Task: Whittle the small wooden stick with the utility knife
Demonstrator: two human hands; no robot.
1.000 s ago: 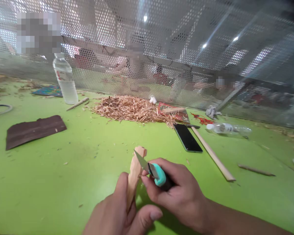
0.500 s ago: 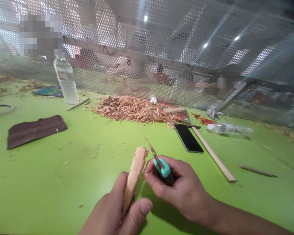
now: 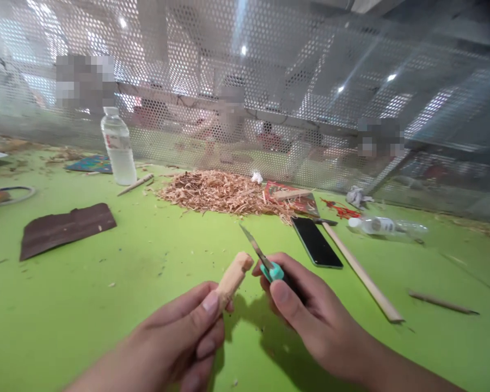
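Note:
In my left hand [image 3: 191, 326] is a short piece of pale carved wood [image 3: 233, 279], pinched between thumb and fingers, its notched end pointing up and away. My right hand [image 3: 310, 310] is wrapped round the teal and black handle of a carving knife [image 3: 255, 247]. The blade slants up and to the left, just beyond the wood's end and apart from it. Both hands are above the green table [image 3: 147, 283]. The lower part of the wood is hidden inside my left hand.
Wood shavings [image 3: 216, 191] are heaped by the perforated screen [image 3: 179, 114]. A phone [image 3: 317, 242], a wooden stick [image 3: 363, 275], a pencil [image 3: 443, 302] and a lying bottle [image 3: 387, 226] are on the right. Brown sandpaper-like sheet [image 3: 67, 230] and an upright water bottle [image 3: 120, 152] stand left.
My left thumb has closed onto the wood, which has turned and tilted further right. My right thumb has moved up by the knife's handle. The view has tipped slightly upward.

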